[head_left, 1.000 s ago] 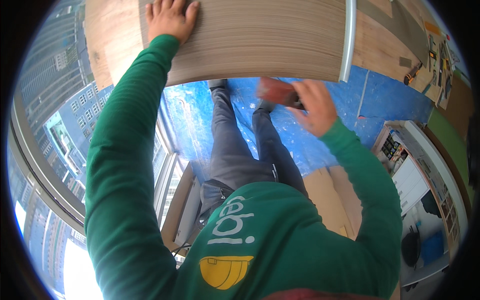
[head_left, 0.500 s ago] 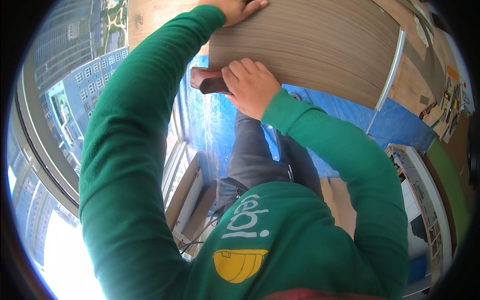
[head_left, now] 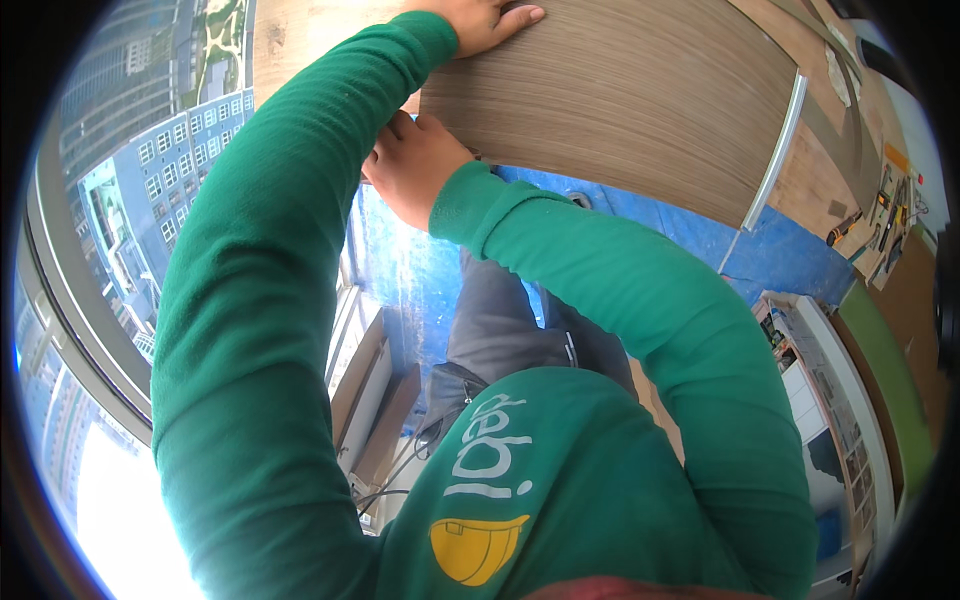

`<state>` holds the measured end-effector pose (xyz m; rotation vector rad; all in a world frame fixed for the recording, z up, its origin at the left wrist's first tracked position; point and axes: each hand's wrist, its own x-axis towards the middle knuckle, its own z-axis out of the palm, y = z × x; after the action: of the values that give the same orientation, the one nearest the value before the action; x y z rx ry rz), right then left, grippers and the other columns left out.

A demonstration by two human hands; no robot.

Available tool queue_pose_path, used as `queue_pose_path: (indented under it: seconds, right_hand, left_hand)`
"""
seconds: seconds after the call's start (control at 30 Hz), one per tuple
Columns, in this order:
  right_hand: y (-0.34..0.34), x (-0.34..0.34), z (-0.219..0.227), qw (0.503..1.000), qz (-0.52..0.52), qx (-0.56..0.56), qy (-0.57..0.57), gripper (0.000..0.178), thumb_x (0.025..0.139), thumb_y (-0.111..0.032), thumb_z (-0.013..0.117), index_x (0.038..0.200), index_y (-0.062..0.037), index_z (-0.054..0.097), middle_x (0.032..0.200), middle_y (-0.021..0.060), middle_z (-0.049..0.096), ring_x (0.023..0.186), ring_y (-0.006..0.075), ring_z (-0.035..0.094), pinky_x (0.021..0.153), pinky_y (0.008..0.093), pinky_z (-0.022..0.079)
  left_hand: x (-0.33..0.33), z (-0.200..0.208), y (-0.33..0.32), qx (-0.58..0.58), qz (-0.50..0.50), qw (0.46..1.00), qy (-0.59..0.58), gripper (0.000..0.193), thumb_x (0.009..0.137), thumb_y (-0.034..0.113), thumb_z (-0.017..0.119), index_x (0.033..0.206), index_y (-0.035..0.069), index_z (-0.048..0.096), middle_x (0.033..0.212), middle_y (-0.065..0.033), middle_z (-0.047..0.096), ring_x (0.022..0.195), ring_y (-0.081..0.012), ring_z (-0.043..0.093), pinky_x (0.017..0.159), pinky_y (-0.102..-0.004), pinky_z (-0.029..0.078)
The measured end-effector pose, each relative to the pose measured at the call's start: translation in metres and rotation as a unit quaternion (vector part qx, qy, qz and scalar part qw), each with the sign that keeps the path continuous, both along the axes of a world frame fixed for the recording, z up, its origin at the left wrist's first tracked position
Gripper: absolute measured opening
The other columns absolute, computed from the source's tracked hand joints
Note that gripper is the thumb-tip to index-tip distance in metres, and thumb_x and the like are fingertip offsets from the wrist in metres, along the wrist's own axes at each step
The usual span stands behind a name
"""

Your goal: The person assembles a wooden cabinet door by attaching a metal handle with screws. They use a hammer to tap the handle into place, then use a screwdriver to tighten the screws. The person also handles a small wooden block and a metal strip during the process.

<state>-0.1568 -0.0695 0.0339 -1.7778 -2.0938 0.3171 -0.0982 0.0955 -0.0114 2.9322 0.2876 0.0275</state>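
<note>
The brown panel (head_left: 620,100) lies beneath the unclenched left fingers (head_left: 520,18), beside the right fingers (head_left: 402,127), whose grip is hidden.

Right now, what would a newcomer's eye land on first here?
First, probably the bright green sleeves, the left one sweeping up the picture's left side and the right one reaching in from the right. They lead to the left hand on the wood-grain panel at the top and the right hand by its near-left corner. Next come the vivid blue floor covering beyond the panel's near edge and the buildings at far left.
</note>
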Motion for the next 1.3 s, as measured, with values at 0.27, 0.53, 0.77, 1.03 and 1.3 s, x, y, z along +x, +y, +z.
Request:
queue_pose_path:
  seconds: [0.27,0.53,0.77,1.03,1.3]
  right_hand:
    - [-0.007,0.007,-0.002,1.000,-0.003,0.024,0.002,0.028,0.088,-0.025,0.067,0.107,-0.0050,0.067,0.105,0.0075,0.065,0.099,0.0245,0.061,0.079,0.0384,0.049]
    - [-0.026,0.028,-0.002,0.999,-0.034,0.029,0.021,0.032,0.081,-0.022,0.072,0.109,-0.0067,0.065,0.104,0.0049,0.060,0.097,0.0230,0.057,0.079,0.0369,0.046]
    - [-0.071,0.064,0.000,0.999,-0.030,-0.020,0.001,0.045,0.074,-0.024,0.077,0.113,-0.0073,0.064,0.104,0.0038,0.057,0.098,0.0228,0.055,0.080,0.0369,0.044]
    - [-0.153,0.136,0.011,0.994,-0.083,-0.074,0.007,0.057,0.071,-0.023,0.080,0.121,-0.0048,0.060,0.109,0.0075,0.057,0.102,0.0275,0.056,0.086,0.0404,0.048]
    - [-0.231,0.203,0.026,0.989,-0.108,-0.102,-0.010,0.059,0.073,-0.024,0.080,0.124,-0.0043,0.058,0.109,0.0082,0.055,0.103,0.0271,0.055,0.085,0.0396,0.048]
  left_hand:
    - [0.002,0.006,-0.002,-0.003,0.001,1.000,0.027,0.065,0.106,0.051,0.035,0.164,0.021,0.031,0.172,-0.0123,0.020,0.159,-0.0319,0.014,0.129,-0.0523,0.004]
    - [0.004,0.009,-0.002,0.001,-0.001,0.999,0.034,0.065,0.106,0.051,0.036,0.164,0.021,0.031,0.172,-0.0121,0.020,0.159,-0.0319,0.015,0.129,-0.0522,0.005]
    - [0.004,0.011,-0.004,0.014,0.002,0.999,0.046,0.065,0.105,0.050,0.037,0.163,0.021,0.032,0.172,-0.0133,0.021,0.159,-0.0329,0.016,0.128,-0.0531,0.005]
    - [0.009,0.019,-0.007,0.011,0.003,0.998,0.067,0.066,0.104,0.047,0.041,0.162,0.017,0.035,0.171,-0.0150,0.023,0.158,-0.0355,0.017,0.128,-0.0538,0.005]
    - [0.003,-0.020,0.011,0.082,-0.077,0.987,-0.114,0.058,0.107,0.053,0.036,0.162,0.035,0.032,0.171,-0.0012,0.026,0.158,-0.0238,0.021,0.130,-0.0492,0.008]
